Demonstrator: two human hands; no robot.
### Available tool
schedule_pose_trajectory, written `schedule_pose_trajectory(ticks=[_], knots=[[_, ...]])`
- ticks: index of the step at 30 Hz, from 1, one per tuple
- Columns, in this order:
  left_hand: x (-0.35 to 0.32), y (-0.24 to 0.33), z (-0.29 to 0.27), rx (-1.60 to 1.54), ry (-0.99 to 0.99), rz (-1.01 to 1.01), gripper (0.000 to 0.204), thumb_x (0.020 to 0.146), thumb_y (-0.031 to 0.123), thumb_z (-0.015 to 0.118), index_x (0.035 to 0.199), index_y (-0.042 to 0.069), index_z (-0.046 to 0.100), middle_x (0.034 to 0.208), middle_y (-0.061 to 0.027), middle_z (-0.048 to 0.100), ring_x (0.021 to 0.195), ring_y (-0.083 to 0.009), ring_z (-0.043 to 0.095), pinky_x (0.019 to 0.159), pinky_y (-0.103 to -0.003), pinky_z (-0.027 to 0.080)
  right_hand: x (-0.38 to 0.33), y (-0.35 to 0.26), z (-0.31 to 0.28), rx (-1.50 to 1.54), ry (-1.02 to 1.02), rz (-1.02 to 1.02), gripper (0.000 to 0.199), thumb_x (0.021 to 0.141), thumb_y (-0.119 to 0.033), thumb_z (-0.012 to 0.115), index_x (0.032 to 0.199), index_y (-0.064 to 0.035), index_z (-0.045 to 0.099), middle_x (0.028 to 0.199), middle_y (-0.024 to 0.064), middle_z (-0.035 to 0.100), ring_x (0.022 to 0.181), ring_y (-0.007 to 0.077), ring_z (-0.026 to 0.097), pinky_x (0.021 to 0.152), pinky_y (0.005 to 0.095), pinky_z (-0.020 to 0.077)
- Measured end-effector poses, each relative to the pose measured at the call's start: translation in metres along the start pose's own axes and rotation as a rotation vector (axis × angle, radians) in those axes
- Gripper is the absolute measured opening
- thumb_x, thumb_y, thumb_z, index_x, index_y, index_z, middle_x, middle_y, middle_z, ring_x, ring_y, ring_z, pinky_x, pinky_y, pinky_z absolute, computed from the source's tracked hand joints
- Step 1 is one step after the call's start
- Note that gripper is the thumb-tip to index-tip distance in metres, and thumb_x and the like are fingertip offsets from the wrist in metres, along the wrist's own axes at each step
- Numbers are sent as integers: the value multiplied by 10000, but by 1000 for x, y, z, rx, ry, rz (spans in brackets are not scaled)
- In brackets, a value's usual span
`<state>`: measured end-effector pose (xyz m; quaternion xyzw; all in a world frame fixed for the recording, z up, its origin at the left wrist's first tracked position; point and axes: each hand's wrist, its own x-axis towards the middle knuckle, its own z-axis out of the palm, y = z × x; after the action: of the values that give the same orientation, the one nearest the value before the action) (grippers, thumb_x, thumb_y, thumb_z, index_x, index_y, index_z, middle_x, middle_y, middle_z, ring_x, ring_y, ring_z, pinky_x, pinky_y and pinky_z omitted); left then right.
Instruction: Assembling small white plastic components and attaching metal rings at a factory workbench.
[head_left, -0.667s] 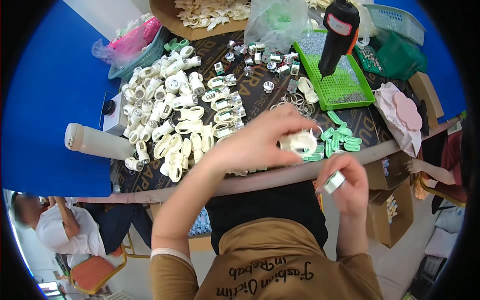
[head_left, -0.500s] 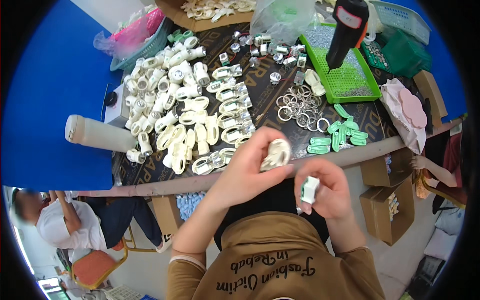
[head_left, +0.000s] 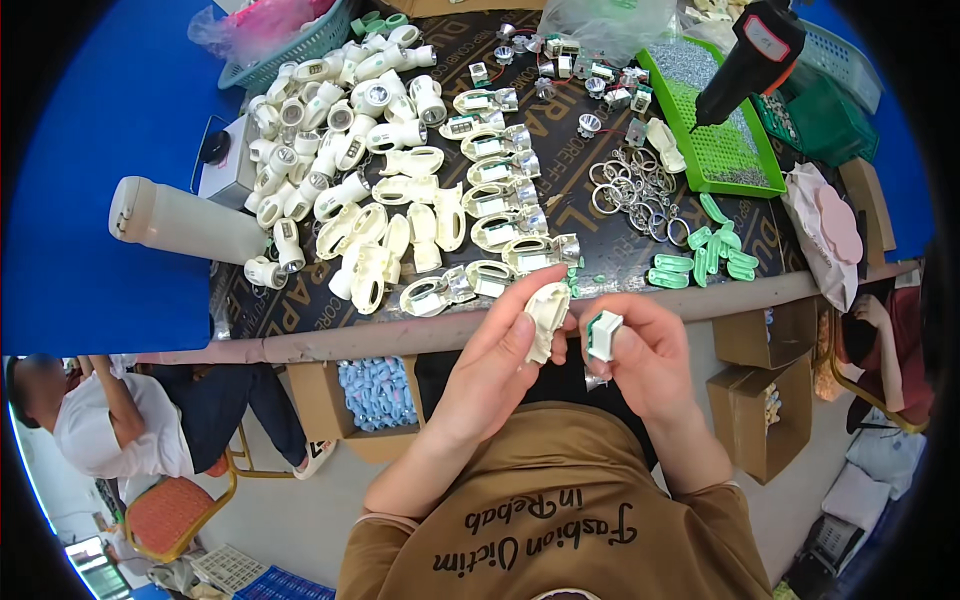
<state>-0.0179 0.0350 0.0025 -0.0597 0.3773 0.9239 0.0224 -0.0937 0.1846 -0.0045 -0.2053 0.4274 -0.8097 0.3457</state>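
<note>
My left hand [head_left: 478, 378] grips a cream plastic half shell [head_left: 546, 320] between thumb and fingers, its hollow side facing right. Close beside it, my right hand [head_left: 655, 362] pinches a small white block with a green circuit board [head_left: 603, 336]. A shiny piece shows just under the right fingers, too small to make out. Both hands are in front of the table's near edge, and the two parts are apart. Beyond them lies a column of cream half shells [head_left: 500, 200] fitted with silver reflectors. Empty-looking cream shells [head_left: 425, 225] are piled left of these.
Cream flashlights [head_left: 330, 120] heap up at left, near a white bottle [head_left: 190, 220]. A black electric screwdriver [head_left: 752, 60] hangs over a green basket [head_left: 740, 188] of screws. Metal rings [head_left: 635, 195] and green plastic pieces [head_left: 710, 250] lie at right. Other people sit at both sides.
My left hand has turned the half shell more upright. The right hand has brought the white block nearer to it. The view has shifted, with the table contents appearing further right.
</note>
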Motion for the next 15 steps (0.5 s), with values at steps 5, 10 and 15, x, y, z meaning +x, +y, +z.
schedule_pose_trajectory(ticks=[5,10,15], knots=[[-4,4,-4,559,-11,172,416,922,104,444,1322,19,368,1209,-67,477,1085,-135,462,920,-268,357,3,2,11,23,44,-6,230,870,-64,548,1086,-11,488,919,47,576,726,61,514,616,185,425],[-9,15,-5,453,-30,70,439,827,-92,513,1242,10,412,1137,-101,527,1049,-173,540,890,-287,433,2,2,5,-15,-22,37,245,860,-33,557,1087,-3,468,962,53,561,782,75,521,650,198,433],[-7,7,-13,277,-125,242,422,778,-110,574,1130,13,378,1164,-166,478,1089,-219,515,889,-326,462,2,-15,7,-404,63,-140,231,771,0,635,984,-7,545,933,56,570,804,108,529,700,236,442]])
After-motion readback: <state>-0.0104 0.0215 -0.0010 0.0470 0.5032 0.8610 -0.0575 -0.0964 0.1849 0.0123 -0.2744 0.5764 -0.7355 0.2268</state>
